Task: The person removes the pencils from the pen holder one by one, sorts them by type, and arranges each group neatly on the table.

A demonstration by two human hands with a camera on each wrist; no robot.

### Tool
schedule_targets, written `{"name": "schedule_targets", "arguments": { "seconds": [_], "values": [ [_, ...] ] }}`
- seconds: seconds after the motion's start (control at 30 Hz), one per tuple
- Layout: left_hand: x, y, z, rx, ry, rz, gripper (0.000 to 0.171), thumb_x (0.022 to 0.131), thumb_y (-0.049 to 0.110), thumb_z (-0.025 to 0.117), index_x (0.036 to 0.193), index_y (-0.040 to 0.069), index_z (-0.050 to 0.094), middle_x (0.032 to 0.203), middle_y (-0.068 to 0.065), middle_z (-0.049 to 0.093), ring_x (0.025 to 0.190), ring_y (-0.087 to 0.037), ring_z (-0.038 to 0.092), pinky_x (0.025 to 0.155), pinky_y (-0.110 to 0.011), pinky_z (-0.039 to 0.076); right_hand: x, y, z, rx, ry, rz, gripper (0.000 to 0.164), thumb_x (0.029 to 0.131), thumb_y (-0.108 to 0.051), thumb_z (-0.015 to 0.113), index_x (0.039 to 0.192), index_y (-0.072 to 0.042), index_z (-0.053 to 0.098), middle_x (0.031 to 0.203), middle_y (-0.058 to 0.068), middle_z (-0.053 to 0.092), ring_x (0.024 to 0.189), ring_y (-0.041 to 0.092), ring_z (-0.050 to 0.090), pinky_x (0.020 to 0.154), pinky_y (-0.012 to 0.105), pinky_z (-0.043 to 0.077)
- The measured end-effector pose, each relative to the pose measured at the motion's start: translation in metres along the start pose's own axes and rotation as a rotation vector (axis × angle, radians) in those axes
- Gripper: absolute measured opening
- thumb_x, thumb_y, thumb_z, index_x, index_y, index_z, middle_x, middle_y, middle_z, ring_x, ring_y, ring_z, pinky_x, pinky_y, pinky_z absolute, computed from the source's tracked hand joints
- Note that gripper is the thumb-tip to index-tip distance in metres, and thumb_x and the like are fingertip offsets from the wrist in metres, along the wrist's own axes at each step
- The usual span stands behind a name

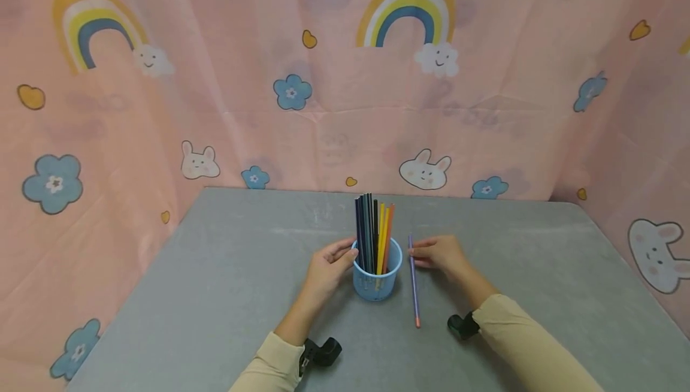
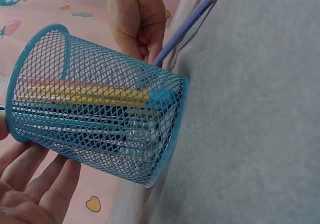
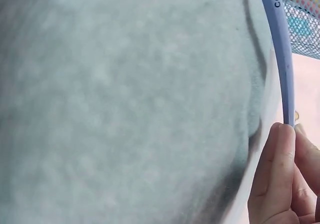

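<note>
A blue mesh pencil cup [image 1: 376, 291] stands upright on the table, holding dark, yellow and orange pencils [image 1: 381, 239]. At its left side, my left hand [image 1: 327, 267] grips the rim, thumb in front. The left wrist view shows its fingers [image 2: 59, 186] against the mesh. Just right of the cup, my right hand [image 1: 441, 254] pinches a purple colored pencil [image 1: 414, 290] near its far end. This pencil has an orange near end and points away along the table. In the right wrist view, dark lettering shows on its barrel [image 3: 280, 43], and thumb and fingertips meet around it.
The grey table [image 1: 242, 296] reaches back to a pink curtain [image 1: 323, 140] printed with rainbows, rabbits and flowers. Each wrist wears a black camera mount, the left one [image 1: 323, 353] and the right one [image 1: 462, 326] both close over the table.
</note>
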State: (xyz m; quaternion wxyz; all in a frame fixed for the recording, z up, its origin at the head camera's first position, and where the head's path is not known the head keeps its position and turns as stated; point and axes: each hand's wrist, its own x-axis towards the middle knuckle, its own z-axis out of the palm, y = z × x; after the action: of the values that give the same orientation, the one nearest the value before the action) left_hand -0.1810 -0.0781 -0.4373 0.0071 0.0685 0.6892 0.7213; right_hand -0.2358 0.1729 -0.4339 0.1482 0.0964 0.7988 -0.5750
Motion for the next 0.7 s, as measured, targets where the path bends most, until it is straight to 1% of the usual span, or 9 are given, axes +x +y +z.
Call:
{"name": "schedule_targets", "arguments": {
  "seconds": [0.3, 0.43, 0.57, 0.7],
  "values": [
    [0.0, 0.001, 0.0, -0.01, -0.003, -0.009, 0.037, 0.097, 0.009, 0.063, 0.13, -0.007, 0.06, 0.128, -0.024, 0.065, 0.119, -0.03, 0.065, 0.095, -0.029, 0.057, 0.001, -0.001, 0.003, 0.027, -0.015, 0.038, 0.029, 0.091, -0.005, 0.071, 0.114, 0.012, 0.067, 0.08, 0.001, 0.073, 0.068, 0.007, 0.069, 0.067, 0.025, 0.062],
    [0.0, 0.001, 0.0, -0.006, -0.003, -0.013, 0.037, 0.097, 0.009, 0.062, 0.13, -0.006, 0.06, 0.128, -0.024, 0.065, 0.119, -0.03, 0.065, 0.096, -0.03, 0.056, 0.003, -0.002, 0.005, -0.005, 0.005, 0.056, 0.028, 0.091, -0.005, 0.071, 0.113, 0.011, 0.067, 0.082, 0.004, 0.072, 0.066, 0.007, 0.068, 0.066, 0.024, 0.061],
    [0.0, 0.001, 0.0, 0.004, -0.003, -0.012, 0.037, 0.098, 0.012, 0.062, 0.13, -0.006, 0.06, 0.128, -0.024, 0.065, 0.119, -0.03, 0.065, 0.097, -0.033, 0.056, 0.007, -0.003, 0.008, -0.068, 0.04, 0.069, 0.027, 0.09, -0.006, 0.072, 0.112, 0.01, 0.069, 0.084, 0.007, 0.072, 0.063, 0.005, 0.066, 0.063, 0.022, 0.06],
    [-0.001, 0.002, 0.0, 0.004, -0.003, -0.01, 0.037, 0.098, 0.012, 0.062, 0.13, -0.006, 0.06, 0.128, -0.023, 0.065, 0.119, -0.03, 0.065, 0.097, -0.032, 0.056, 0.009, -0.004, 0.011, -0.112, 0.065, 0.052, 0.026, 0.087, -0.003, 0.075, 0.108, 0.011, 0.071, 0.081, 0.007, 0.071, 0.059, 0.004, 0.064, 0.059, 0.021, 0.059]
  ]
}}
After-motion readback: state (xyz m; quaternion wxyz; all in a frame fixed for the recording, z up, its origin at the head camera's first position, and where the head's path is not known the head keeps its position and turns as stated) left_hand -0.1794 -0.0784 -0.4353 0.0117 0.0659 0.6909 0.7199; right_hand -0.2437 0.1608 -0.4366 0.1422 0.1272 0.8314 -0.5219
